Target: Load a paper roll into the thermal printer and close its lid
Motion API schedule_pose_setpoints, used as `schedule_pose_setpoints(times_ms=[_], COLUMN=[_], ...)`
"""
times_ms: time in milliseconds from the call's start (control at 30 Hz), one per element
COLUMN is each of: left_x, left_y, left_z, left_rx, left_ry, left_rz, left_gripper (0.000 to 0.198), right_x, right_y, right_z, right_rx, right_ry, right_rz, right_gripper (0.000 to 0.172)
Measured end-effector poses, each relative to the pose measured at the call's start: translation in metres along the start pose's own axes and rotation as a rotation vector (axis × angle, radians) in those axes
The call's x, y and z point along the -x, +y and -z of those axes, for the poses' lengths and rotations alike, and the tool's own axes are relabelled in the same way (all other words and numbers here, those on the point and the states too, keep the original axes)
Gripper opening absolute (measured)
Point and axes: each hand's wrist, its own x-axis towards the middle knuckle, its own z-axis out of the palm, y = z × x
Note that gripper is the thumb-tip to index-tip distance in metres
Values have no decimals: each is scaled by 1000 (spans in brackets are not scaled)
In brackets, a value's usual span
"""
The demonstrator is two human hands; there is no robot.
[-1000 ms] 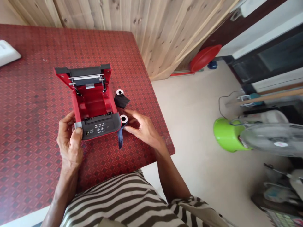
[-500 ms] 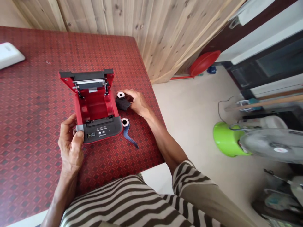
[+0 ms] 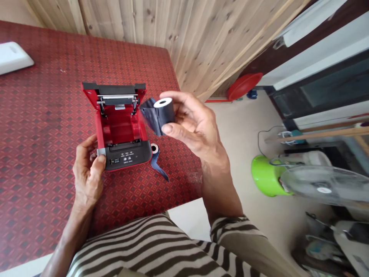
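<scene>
A red and black printer (image 3: 129, 156) stands on the red patterned table with its lid raised and its inner compartment bare. My left hand (image 3: 89, 171) grips the printer's near left corner, thumb on top of the grey edge. Raised to the right of the lid, my right hand (image 3: 193, 127) holds a dark ribbon roll (image 3: 166, 111) with a white core between thumb and fingers; a loose dark flap hangs from its left side. Another roll (image 3: 155, 149) with a white core and a blue tail lies against the printer's right side.
The patterned table (image 3: 52, 154) ends at a wooden wall behind and a floor drop on the right. A white object (image 3: 14, 57) lies far left. On the floor are a green bucket (image 3: 263, 175), a fan (image 3: 323, 186) and a red basin (image 3: 243, 86).
My right hand has lifted the dark roll off the table, up and towards the camera. My left hand still grips the printer. The view has shifted slightly.
</scene>
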Motion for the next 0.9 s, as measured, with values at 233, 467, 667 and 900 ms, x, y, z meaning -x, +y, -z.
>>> schedule_pose_setpoints(times_ms=[233,467,667,900], left_x=[0,2,4,4], left_y=[3,1,0,1], left_z=[0,2,4,3], left_rx=[-8,-1,-25,-17], left_ry=[-13,-56,-64,-60], left_rz=[-17,27,23,19], left_gripper=[54,62,61,61], right_x=[0,-27,-39,-59], right_y=[-14,-21,-12,3], right_z=[-17,-38,-81,-98], right_rx=[-340,408,955,1143], right_ry=[-300,-395,-491,-591], right_rz=[-144,141,118,18], right_gripper=[51,24,22,27])
